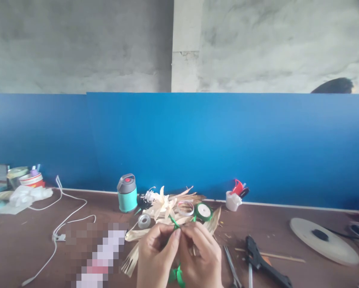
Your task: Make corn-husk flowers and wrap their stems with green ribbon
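Note:
Both of my hands meet low in the middle of the view. My left hand (155, 252) and my right hand (202, 254) are closed in pinches on a strip of green ribbon (176, 275) that runs between the fingertips and hangs below them. Just beyond the fingers lies a cream flower made of dried husk (163, 206), with loose husk strips (131, 262) under my left hand. A green ribbon spool (204, 211) and two tape rolls (144, 221) sit around the flower.
A brown table (23, 240) runs along a blue partition (215, 144). On it are a teal flask (127, 193), a white cable (62, 218), a white cup of tools (233, 200), scissors (232, 270), a black glue gun (265, 264) and a round disc (323, 240). Another person's head top (334, 86) shows above the partition.

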